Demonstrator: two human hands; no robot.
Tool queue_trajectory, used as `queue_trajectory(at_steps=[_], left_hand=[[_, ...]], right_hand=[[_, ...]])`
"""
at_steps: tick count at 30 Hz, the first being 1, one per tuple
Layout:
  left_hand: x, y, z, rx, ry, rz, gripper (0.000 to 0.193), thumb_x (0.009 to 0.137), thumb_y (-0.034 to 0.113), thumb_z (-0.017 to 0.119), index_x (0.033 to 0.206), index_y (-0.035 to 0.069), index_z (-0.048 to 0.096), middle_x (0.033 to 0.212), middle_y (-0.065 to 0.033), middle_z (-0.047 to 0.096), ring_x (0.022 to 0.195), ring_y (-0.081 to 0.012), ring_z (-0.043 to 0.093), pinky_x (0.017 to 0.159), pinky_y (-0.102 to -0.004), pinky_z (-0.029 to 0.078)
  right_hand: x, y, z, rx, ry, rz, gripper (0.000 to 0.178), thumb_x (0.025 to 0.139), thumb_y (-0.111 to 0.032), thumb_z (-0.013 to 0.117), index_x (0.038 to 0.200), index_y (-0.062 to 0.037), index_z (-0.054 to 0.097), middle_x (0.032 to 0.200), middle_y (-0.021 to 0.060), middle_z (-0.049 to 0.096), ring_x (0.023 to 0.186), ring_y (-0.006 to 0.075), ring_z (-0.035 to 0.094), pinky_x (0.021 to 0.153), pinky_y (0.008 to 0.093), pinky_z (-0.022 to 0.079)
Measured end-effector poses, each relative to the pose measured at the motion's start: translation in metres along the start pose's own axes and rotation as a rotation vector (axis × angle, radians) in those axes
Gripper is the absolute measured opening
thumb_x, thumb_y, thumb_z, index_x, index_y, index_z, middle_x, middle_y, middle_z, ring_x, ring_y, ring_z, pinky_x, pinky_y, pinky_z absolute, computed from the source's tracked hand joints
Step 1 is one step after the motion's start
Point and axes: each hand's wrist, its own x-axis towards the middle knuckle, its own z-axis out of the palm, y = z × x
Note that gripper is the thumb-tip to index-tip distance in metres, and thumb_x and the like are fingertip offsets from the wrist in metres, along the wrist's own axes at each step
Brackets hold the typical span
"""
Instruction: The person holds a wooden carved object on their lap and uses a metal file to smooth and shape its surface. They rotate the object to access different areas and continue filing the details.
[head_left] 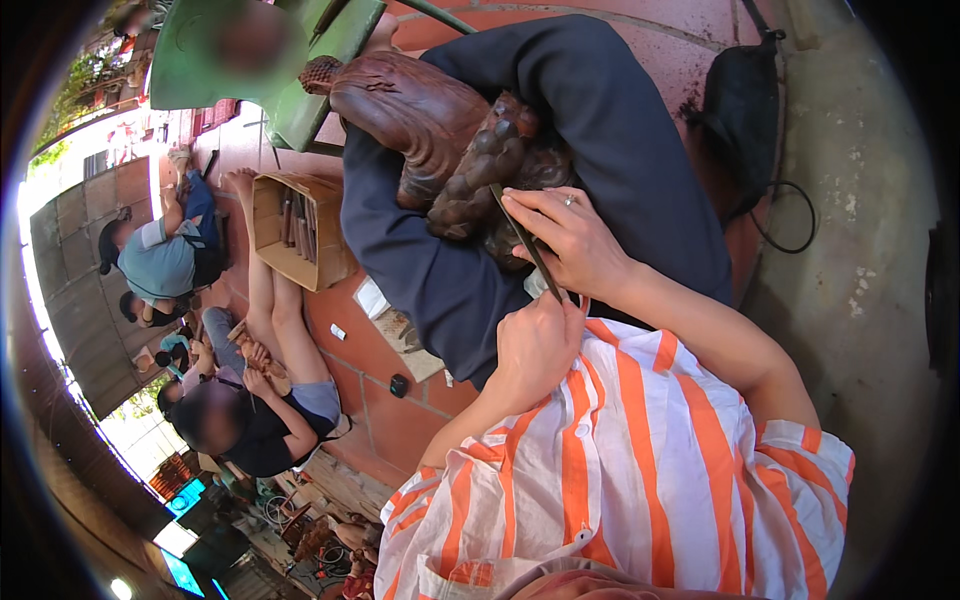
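A dark brown carved wooden statue [410, 105] lies across my lap, its knobbly head end pointing to the upper left. Its lumpy carved base [480, 175] is turned toward me. Closed in a fist, my left hand [540, 348] grips the lower end of a thin dark file [527, 240]; the handle is hidden in it. The file's far end rests against the lumpy carving. My right hand [572, 240], with a ring on one finger, presses its fingers along the file near that end.
A cardboard box [325, 262] of slim tools stands at left, by a seated co-worker [290, 420] holding a wooden piece. Past my left knee, a board [420, 355] lies on the tiles. A green chair [340, 60] is at the top; a black bag [740, 120] lies right.
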Motion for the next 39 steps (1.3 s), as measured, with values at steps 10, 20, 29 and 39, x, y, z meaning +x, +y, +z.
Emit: queue_trajectory(at_steps=[10, 20, 29, 39], left_hand=[[0.007, 0.001, -0.002, -0.008, 0.054, 0.034, 0.023, 0.091, 0.014, 0.056, 0.075, -0.003, 0.056, 0.065, -0.0216, 0.063, 0.052, -0.0376, 0.063, 0.049, -0.0460, 0.050], [0.001, -0.003, 0.009, -0.009, 0.024, -0.031, 0.024, 0.090, 0.015, 0.057, 0.074, -0.003, 0.056, 0.063, -0.0208, 0.063, 0.051, -0.0371, 0.063, 0.049, -0.0451, 0.050], [0.000, 0.000, 0.005, -0.005, 0.024, -0.006, 0.023, 0.090, 0.014, 0.056, 0.074, -0.002, 0.056, 0.066, -0.0206, 0.064, 0.053, -0.0367, 0.063, 0.051, -0.0451, 0.051], [0.004, -0.001, 0.005, -0.061, 0.043, -0.045, 0.024, 0.092, 0.016, 0.054, 0.077, -0.002, 0.058, 0.063, -0.0238, 0.060, 0.057, -0.0424, 0.061, 0.054, -0.0491, 0.048]], right_hand=[[0.008, -0.001, -0.003, -0.002, 0.044, -0.008, 0.056, 0.078, -0.010, 0.074, 0.131, -0.0017, 0.057, 0.133, 0.0104, 0.057, 0.109, 0.0259, 0.060, 0.093, 0.0380, 0.043], [0.002, 0.004, -0.004, 0.032, -0.038, -0.021, 0.054, 0.077, -0.009, 0.074, 0.128, -0.0005, 0.059, 0.128, 0.0113, 0.059, 0.110, 0.0270, 0.060, 0.095, 0.0412, 0.043], [0.001, 0.001, -0.003, 0.006, -0.022, -0.029, 0.052, 0.079, -0.008, 0.072, 0.128, 0.0005, 0.058, 0.130, 0.0115, 0.058, 0.109, 0.0271, 0.060, 0.096, 0.0420, 0.042], [0.003, 0.001, -0.001, 0.007, -0.005, 0.010, 0.054, 0.078, -0.009, 0.073, 0.129, -0.0006, 0.058, 0.132, 0.0112, 0.057, 0.110, 0.0263, 0.060, 0.097, 0.0408, 0.043]])
